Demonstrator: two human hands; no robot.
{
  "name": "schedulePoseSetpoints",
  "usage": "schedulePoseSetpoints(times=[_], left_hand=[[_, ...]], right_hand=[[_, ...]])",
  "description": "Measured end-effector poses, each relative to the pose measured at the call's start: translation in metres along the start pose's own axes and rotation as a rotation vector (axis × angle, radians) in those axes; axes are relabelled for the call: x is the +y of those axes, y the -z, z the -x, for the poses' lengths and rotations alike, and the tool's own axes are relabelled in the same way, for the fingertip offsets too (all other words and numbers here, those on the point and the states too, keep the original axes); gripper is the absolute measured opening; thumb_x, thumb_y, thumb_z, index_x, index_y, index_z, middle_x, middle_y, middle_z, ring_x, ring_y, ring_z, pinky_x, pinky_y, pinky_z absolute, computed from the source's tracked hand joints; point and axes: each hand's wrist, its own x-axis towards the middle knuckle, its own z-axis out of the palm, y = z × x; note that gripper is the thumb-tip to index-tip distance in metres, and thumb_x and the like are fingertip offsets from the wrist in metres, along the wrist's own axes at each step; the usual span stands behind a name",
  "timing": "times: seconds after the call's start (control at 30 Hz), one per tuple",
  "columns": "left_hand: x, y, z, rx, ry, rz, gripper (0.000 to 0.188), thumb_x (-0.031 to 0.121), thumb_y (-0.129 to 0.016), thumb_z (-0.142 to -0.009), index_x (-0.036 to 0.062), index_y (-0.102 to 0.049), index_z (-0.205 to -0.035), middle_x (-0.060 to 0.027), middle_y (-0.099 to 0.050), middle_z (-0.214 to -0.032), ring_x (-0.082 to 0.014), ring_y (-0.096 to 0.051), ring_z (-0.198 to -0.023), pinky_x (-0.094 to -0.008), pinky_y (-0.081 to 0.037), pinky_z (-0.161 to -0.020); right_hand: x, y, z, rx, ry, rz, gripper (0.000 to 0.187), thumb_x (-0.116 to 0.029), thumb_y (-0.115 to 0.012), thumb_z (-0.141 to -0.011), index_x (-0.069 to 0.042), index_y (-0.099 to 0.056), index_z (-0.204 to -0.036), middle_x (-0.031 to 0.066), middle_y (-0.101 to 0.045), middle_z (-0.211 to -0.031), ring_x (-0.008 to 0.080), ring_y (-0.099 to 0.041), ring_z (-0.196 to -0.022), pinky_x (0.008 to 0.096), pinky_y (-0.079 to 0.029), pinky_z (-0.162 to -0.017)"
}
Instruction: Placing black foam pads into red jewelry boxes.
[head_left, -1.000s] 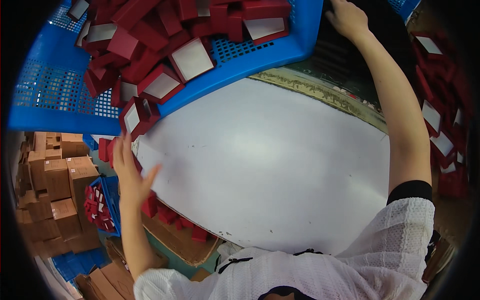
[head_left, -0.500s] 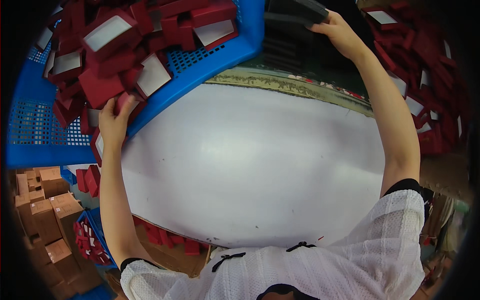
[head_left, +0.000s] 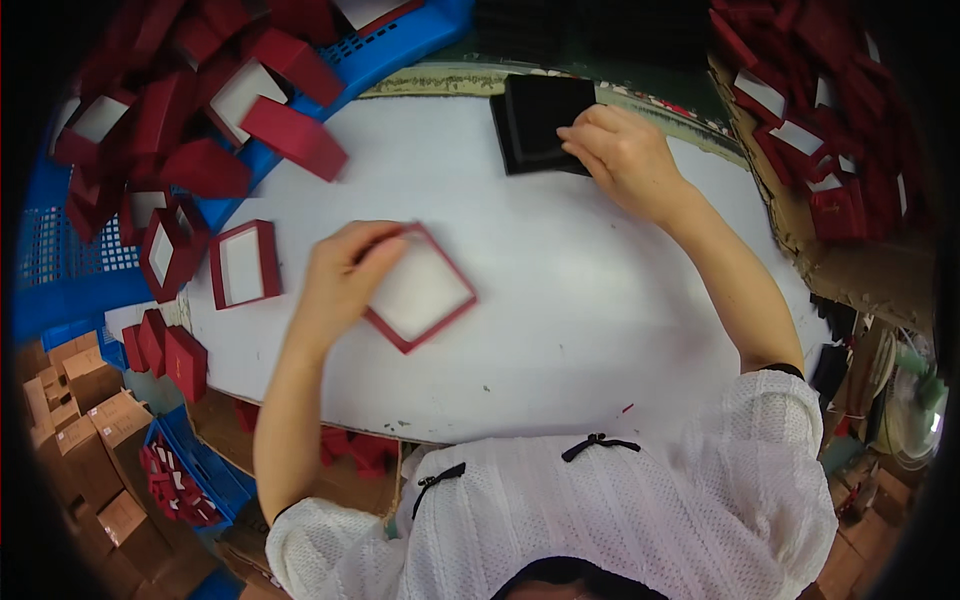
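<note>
My left hand (head_left: pixel 340 275) is closed on the edge of an open red box (head_left: pixel 425 295), its white inside facing up, over the middle-left of the white table. At the table's far side, the fingers of my right hand (head_left: pixel 625 155) pinch the right edge of a few stacked flat black square pads (head_left: pixel 540 120). The exact number of pads is unclear. A second open red box (head_left: pixel 265 262) stands on the table left of my left hand. Another red box (head_left: pixel 295 135), slightly blurred, juts over the rim of the crate.
A blue plastic crate (head_left: pixel 30 290) heaped with red boxes takes up the far left. More red boxes (head_left: pixel 840 205) fill a cardboard carton (head_left: pixel 765 190) at the far right. Brown cartons (head_left: pixel 85 450) and a blue bin (head_left: pixel 215 465) of red pieces sit below left.
My left hand has come from the crate to the table with a red box. My right hand has brought black pads nearer from the far side. Another red box now stands on the table.
</note>
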Motion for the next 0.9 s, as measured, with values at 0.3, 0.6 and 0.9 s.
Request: schedulePoseSetpoints(times=[0.3, 0.6, 0.9], left_hand=[[0.004, -0.083, 0.06, 0.129, -0.21, -0.278, 0.108, 0.031, -0.082, -0.056, -0.0062, -0.022, -0.137, -0.0236, -0.033, -0.132, -0.0373, -0.034, -0.121, -0.0445, -0.027, -0.099], [-0.002, -0.105, 0.053, -0.131, -0.541, -0.473, 0.081, 0.04, -0.072, -0.066, -0.0008, -0.04, -0.129, -0.03, -0.02, -0.141, -0.0532, -0.019, -0.124, -0.0616, -0.018, -0.1], [0.058, -0.092, 0.046, -0.542, -0.508, -0.843, 0.054, 0.04, -0.07, -0.07, 0.0318, -0.057, -0.121, -0.0094, -0.036, -0.14, -0.049, -0.03, -0.119, -0.0575, -0.029, -0.093]], right_hand=[[-0.087, -0.003, 0.034, 0.206, 0.604, 0.054, 0.014, -0.013, -0.06, -0.061, -0.007, -0.063, -0.074, 0.003, -0.055, -0.079, 0.0147, -0.05, -0.065, 0.0268, -0.037, -0.054], [-0.104, -0.007, 0.057, -0.363, 0.626, -0.145, 0.013, -0.018, -0.061, -0.064, -0.007, -0.06, -0.071, 0.0058, -0.055, -0.078, 0.0217, -0.053, -0.07, 0.0332, -0.042, -0.06], [0.234, 0.216, 0.158, 0.978, -1.598, 0.911, 0.101, -0.067, -0.069, -0.059, -0.01, -0.034, -0.135, 0.0234, -0.026, -0.14, 0.0391, -0.027, -0.128, 0.0569, -0.026, -0.1]])
